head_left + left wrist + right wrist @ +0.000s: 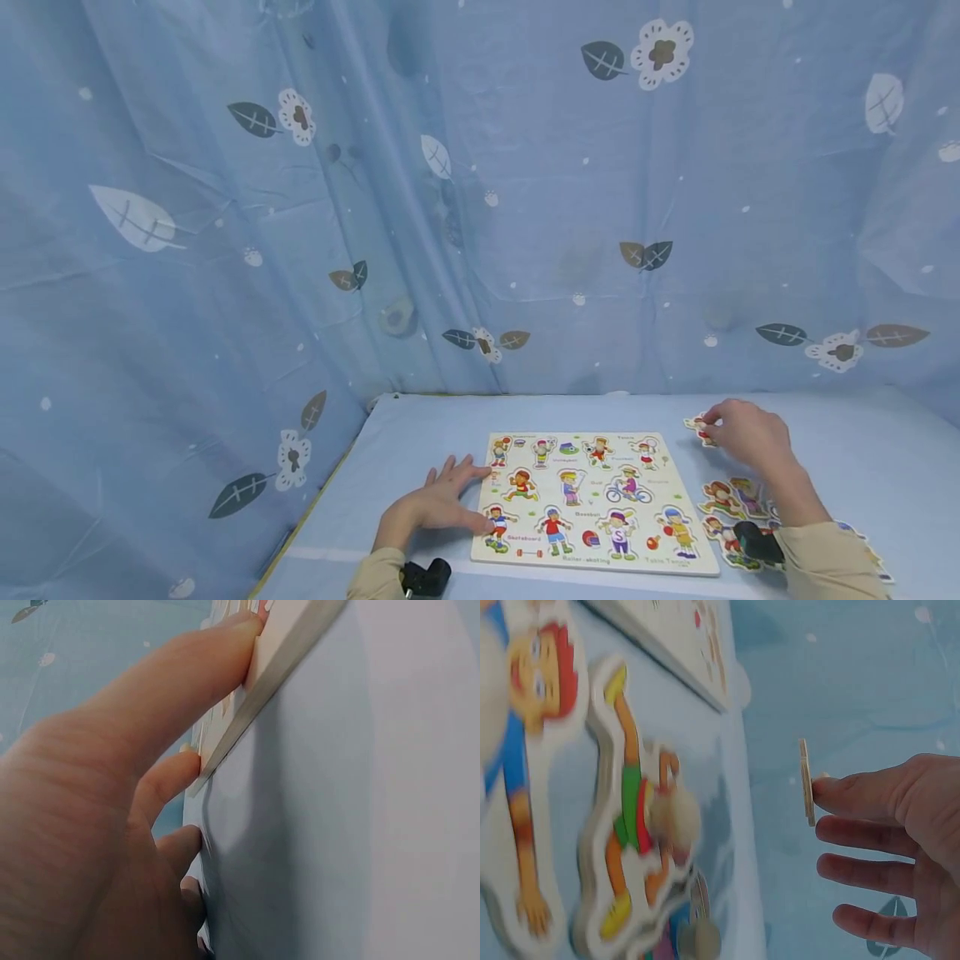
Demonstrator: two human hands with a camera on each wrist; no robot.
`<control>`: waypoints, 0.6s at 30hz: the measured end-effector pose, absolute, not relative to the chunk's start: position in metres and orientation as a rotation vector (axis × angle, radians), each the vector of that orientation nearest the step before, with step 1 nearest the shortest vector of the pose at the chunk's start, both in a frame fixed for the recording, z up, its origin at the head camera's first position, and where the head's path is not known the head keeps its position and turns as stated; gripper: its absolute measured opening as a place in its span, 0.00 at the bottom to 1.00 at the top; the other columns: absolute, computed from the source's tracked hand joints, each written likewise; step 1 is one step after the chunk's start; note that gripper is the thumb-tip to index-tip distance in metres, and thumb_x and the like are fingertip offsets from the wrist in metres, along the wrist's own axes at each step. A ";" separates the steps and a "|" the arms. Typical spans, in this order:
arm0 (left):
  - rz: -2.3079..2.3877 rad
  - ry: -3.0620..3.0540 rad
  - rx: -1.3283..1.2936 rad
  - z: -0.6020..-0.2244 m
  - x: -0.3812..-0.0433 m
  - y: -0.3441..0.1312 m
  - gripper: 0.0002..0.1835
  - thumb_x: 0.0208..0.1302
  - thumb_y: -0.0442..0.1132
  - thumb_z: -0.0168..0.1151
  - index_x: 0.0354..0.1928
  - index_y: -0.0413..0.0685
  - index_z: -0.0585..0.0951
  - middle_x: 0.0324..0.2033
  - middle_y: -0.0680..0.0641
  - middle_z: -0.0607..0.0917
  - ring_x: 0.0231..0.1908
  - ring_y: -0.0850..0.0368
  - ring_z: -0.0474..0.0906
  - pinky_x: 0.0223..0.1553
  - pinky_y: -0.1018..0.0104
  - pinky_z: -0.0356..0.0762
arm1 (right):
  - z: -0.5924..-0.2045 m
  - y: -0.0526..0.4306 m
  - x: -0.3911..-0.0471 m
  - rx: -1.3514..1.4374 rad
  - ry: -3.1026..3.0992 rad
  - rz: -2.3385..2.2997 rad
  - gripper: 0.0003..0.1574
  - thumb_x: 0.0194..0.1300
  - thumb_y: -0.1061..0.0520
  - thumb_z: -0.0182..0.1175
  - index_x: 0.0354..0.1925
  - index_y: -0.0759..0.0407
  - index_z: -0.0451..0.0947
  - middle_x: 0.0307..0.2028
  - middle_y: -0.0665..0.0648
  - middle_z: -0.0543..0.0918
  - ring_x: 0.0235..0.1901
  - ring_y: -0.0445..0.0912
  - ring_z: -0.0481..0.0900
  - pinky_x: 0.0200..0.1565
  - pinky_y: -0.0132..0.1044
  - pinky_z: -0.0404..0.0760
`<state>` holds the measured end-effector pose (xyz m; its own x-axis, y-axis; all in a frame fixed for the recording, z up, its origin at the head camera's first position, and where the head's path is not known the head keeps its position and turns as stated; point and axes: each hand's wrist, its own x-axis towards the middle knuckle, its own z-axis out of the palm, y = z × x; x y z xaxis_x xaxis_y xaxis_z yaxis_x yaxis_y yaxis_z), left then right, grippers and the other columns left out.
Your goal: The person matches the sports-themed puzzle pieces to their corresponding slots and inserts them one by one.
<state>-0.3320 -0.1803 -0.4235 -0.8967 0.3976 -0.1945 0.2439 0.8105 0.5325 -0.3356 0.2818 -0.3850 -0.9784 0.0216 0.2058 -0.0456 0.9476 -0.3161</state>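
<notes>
- Watching from my remote station, I see the right hand [750, 437] pinch a thin piece [699, 429] toward the table's [427, 421] far edge, just right of the board's far right corner.
- The left hand [438, 498] spreads with fingers extended at the board's [595, 500] left edge, thumb on its face and forefinger against its side, probably to steady it; I cannot tell how hard it presses.
- The board lies flat, its rows of sporting figures turned toward the wearer, presumably for easy reading.
- Loose pieces [722, 500] overlap along the board's right edge, partly under the right forearm, a spot that I judge keeps them within that hand's reach.
- Fingertips alone take the piece, likely because it is small and slim; the right wrist view shows the remaining fingers held apart from it.
- That same view gives me the piece edge-on against the curtain [840, 667], and round pegs [679, 817] on the loose pieces, neither clear from the head.
- Only the head view offers me the held piece's printed face, too small to identify.
- The left wrist view alone reveals the board's thickness and the shadow beside it on the cloth.
</notes>
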 end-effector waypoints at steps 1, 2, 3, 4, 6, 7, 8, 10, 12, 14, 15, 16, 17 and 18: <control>0.737 2.699 0.491 -0.424 -0.332 -0.180 0.47 0.45 0.63 0.74 0.70 0.60 0.70 0.76 0.40 0.55 0.77 0.36 0.37 0.73 0.34 0.33 | -0.386 0.278 -0.337 0.032 -2.889 0.472 0.11 0.60 0.59 0.66 0.39 0.65 0.85 0.36 0.66 0.85 0.30 0.51 0.76 0.31 0.49 0.77; 0.741 2.698 0.492 -0.424 -0.332 -0.180 0.47 0.45 0.63 0.74 0.70 0.60 0.70 0.76 0.40 0.54 0.77 0.36 0.37 0.73 0.34 0.33 | -0.386 0.274 -0.338 0.044 -2.887 0.470 0.11 0.60 0.59 0.66 0.39 0.65 0.85 0.35 0.64 0.85 0.29 0.51 0.76 0.30 0.49 0.77; 0.742 2.699 0.495 -0.425 -0.332 -0.180 0.47 0.45 0.63 0.74 0.70 0.60 0.70 0.76 0.40 0.54 0.77 0.36 0.37 0.73 0.34 0.33 | -0.386 0.271 -0.339 0.054 -2.885 0.468 0.10 0.60 0.59 0.66 0.39 0.65 0.85 0.34 0.62 0.85 0.28 0.50 0.75 0.30 0.49 0.76; 0.742 2.701 0.495 -0.425 -0.333 -0.180 0.47 0.46 0.62 0.74 0.70 0.60 0.70 0.76 0.41 0.54 0.77 0.36 0.37 0.73 0.34 0.33 | -0.386 0.267 -0.340 0.058 -2.886 0.467 0.10 0.60 0.59 0.66 0.39 0.65 0.85 0.33 0.62 0.85 0.28 0.50 0.75 0.30 0.49 0.76; 0.741 2.704 0.495 -0.425 -0.333 -0.180 0.47 0.46 0.63 0.74 0.70 0.60 0.70 0.77 0.41 0.54 0.77 0.37 0.38 0.73 0.35 0.33 | -0.387 0.261 -0.341 0.067 -2.882 0.451 0.10 0.61 0.59 0.66 0.39 0.64 0.85 0.34 0.62 0.85 0.29 0.50 0.76 0.32 0.51 0.77; 0.740 2.704 0.492 -0.426 -0.333 -0.180 0.47 0.45 0.63 0.74 0.70 0.60 0.70 0.77 0.41 0.54 0.77 0.37 0.37 0.74 0.35 0.33 | -0.388 0.259 -0.342 0.070 -2.882 0.443 0.09 0.61 0.59 0.66 0.39 0.64 0.86 0.35 0.62 0.86 0.29 0.50 0.77 0.33 0.53 0.77; 0.741 2.704 0.489 -0.426 -0.333 -0.180 0.47 0.45 0.63 0.74 0.70 0.60 0.70 0.77 0.41 0.54 0.77 0.37 0.37 0.74 0.35 0.33 | -0.388 0.256 -0.342 0.070 -2.886 0.439 0.09 0.61 0.59 0.66 0.39 0.64 0.86 0.36 0.63 0.86 0.30 0.51 0.77 0.35 0.55 0.77; 0.743 2.700 0.480 -0.426 -0.333 -0.179 0.47 0.45 0.63 0.74 0.70 0.60 0.70 0.77 0.41 0.54 0.77 0.38 0.37 0.74 0.35 0.33 | -0.390 0.251 -0.343 0.073 -2.894 0.429 0.09 0.61 0.59 0.66 0.38 0.63 0.86 0.38 0.64 0.86 0.31 0.52 0.79 0.38 0.58 0.77; 0.746 2.695 0.474 -0.425 -0.333 -0.179 0.47 0.45 0.63 0.74 0.70 0.60 0.70 0.77 0.41 0.54 0.77 0.38 0.37 0.74 0.35 0.33 | -0.392 0.247 -0.344 0.081 -2.901 0.425 0.08 0.61 0.59 0.65 0.38 0.62 0.86 0.39 0.64 0.86 0.32 0.53 0.80 0.40 0.60 0.76; 0.744 2.693 0.470 -0.425 -0.332 -0.179 0.47 0.46 0.63 0.74 0.70 0.61 0.70 0.77 0.42 0.54 0.77 0.38 0.37 0.74 0.36 0.32 | -0.394 0.243 -0.345 0.093 -2.903 0.423 0.08 0.62 0.59 0.65 0.38 0.62 0.86 0.38 0.64 0.86 0.32 0.53 0.80 0.41 0.61 0.76; 0.742 2.693 0.471 -0.425 -0.332 -0.180 0.47 0.46 0.63 0.74 0.70 0.61 0.69 0.77 0.42 0.54 0.77 0.38 0.37 0.74 0.36 0.32 | -0.395 0.241 -0.346 0.102 -2.901 0.423 0.08 0.62 0.59 0.65 0.38 0.61 0.86 0.39 0.64 0.86 0.32 0.53 0.80 0.40 0.62 0.76; 0.744 2.692 0.471 -0.424 -0.332 -0.180 0.47 0.46 0.63 0.74 0.70 0.61 0.69 0.77 0.42 0.54 0.77 0.38 0.37 0.74 0.36 0.32 | -0.396 0.239 -0.346 0.106 -2.900 0.426 0.07 0.62 0.59 0.65 0.38 0.61 0.86 0.39 0.64 0.86 0.32 0.53 0.80 0.41 0.62 0.76; 0.746 2.692 0.472 -0.424 -0.332 -0.180 0.47 0.46 0.62 0.74 0.70 0.61 0.69 0.77 0.42 0.54 0.77 0.38 0.37 0.74 0.35 0.32 | -0.396 0.236 -0.347 0.112 -2.898 0.426 0.07 0.62 0.59 0.65 0.37 0.61 0.86 0.38 0.63 0.86 0.33 0.53 0.80 0.41 0.62 0.76; 0.744 2.693 0.470 -0.424 -0.332 -0.180 0.47 0.46 0.62 0.74 0.70 0.61 0.69 0.77 0.42 0.54 0.77 0.38 0.37 0.74 0.36 0.32 | -0.397 0.234 -0.348 0.116 -2.897 0.428 0.07 0.62 0.59 0.65 0.37 0.61 0.86 0.38 0.63 0.86 0.33 0.53 0.80 0.42 0.63 0.75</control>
